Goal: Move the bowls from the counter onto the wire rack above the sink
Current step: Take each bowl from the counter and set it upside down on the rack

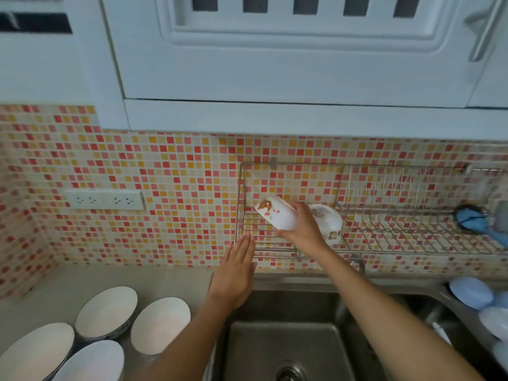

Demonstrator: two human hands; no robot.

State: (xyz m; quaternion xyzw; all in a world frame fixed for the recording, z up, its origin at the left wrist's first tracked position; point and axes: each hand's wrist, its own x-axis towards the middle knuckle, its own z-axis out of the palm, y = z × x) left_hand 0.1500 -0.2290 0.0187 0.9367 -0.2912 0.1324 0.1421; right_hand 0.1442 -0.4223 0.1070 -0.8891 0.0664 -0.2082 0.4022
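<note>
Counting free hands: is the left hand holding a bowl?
No, the left hand is flat and empty; the right hand grips the white patterned ceramic bowl.

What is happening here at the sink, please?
A person is putting bowls on the wire rack above the sink. The right hand holds a small decorated bowl over the rack, beside another bowl already there. The left hand is open below. Four white bowls wait on the counter.

We see four bowls (104, 312) on the counter (68, 281), left of the sink (288, 339). The wire rack (384, 232) hangs above the sink, with two bowls (330, 224) on its left part.
</note>
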